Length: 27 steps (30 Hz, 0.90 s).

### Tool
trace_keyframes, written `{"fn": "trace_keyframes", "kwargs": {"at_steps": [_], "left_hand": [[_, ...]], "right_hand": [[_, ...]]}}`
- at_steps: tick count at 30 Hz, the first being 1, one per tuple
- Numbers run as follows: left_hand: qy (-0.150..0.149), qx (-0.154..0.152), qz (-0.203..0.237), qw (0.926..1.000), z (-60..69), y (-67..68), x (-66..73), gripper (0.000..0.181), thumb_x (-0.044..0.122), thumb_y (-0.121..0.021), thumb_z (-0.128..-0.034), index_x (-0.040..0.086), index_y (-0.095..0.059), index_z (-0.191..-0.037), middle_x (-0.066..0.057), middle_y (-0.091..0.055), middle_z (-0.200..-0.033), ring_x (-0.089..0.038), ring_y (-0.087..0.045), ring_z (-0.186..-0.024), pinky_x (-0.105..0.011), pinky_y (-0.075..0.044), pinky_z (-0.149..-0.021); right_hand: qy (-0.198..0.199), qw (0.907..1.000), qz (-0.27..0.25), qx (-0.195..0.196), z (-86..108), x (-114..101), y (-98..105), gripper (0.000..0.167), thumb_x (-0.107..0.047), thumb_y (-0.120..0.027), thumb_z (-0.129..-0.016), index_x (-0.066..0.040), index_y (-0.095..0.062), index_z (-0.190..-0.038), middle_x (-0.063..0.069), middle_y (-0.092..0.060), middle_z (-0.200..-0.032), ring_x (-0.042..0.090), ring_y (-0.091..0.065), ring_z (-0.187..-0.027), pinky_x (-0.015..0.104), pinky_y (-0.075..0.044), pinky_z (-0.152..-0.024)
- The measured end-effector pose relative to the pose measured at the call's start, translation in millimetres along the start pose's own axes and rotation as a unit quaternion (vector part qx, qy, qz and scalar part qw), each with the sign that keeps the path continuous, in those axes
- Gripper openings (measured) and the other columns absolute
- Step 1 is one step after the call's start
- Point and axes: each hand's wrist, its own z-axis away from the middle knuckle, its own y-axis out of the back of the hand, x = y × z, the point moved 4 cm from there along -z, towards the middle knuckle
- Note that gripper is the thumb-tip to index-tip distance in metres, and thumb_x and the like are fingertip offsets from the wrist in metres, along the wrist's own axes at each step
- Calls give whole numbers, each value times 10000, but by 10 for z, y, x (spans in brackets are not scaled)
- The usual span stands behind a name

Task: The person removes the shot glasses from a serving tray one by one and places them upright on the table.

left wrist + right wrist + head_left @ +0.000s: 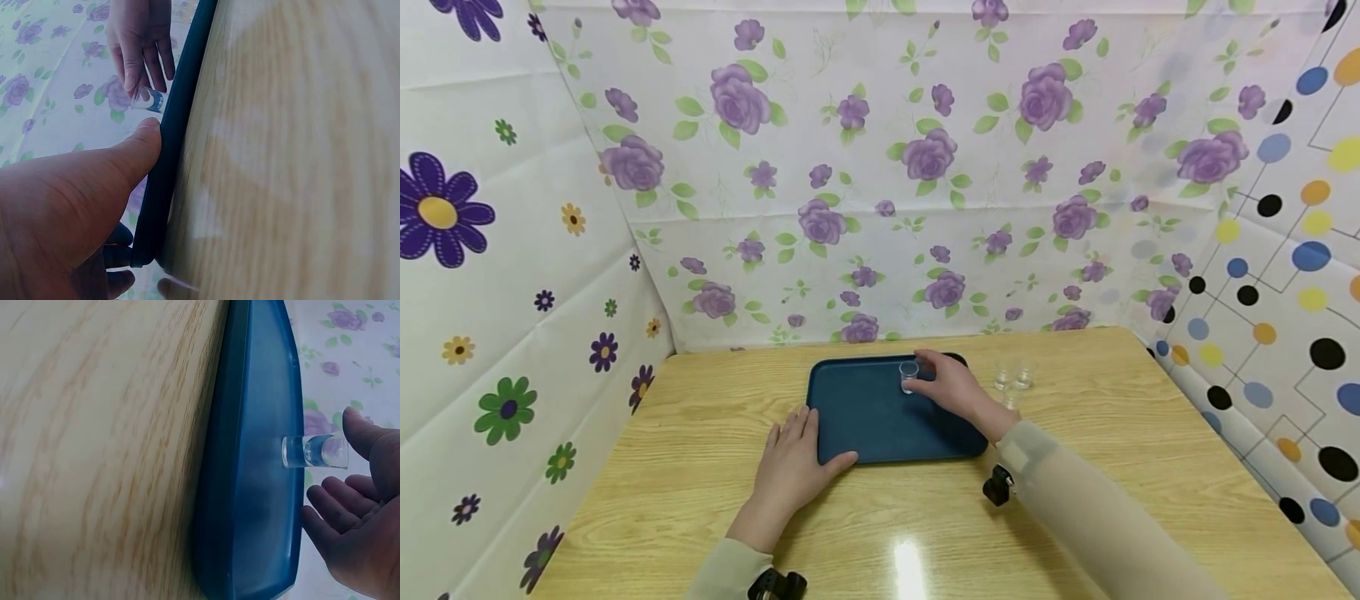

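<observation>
A dark blue tray (872, 429) lies on the wooden table, and one small clear shot glass (908, 377) stands upright toward its back right. My right hand (951, 387) reaches over the tray's right side to this glass. In the right wrist view, the thumb and fingers are spread apart on either side of the shot glass (315, 451), not closed round it. At the tray's front left corner rests my left hand (792, 462). Its fingers lie along the left rim and its thumb along the front rim (172, 156).
Several similar clear glasses (1023, 377) stand in a cluster on the table (1090, 433), right of the tray. A flowered sheet (880, 183) hangs behind the table. Patterned sheets also hang on the left (512, 333) and right (1285, 275).
</observation>
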Motion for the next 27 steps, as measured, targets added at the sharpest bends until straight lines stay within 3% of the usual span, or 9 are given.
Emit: {"fn": "trace_keyframes", "kwargs": {"at_steps": [14, 27], "left_hand": [[-1, 26, 10, 10000, 8, 21, 15, 1108, 721, -722, -979, -57, -374, -1688, -270, -333, -1751, -468, -284, -1633, -670, -151, -1329], [16, 54, 45, 10000, 30, 55, 26, 1101, 721, -722, -978, -56, -387, -1683, -271, -341, -1748, -468, -294, -1629, -669, -161, -1328]], "right_hand": [[-123, 9998, -118, 115, -15, 27, -61, 698, -323, -800, -1056, -72, -515, -1642, 154, -632, -1538, 325, -630, -1381, 533, -566, -1090], [-83, 9995, -205, 233, -36, 51, -105, 481, -301, -795, -1061, -83, -664, -1470, 113, -723, -1350, 289, -693, -1258, 509, -593, -1041]]}}
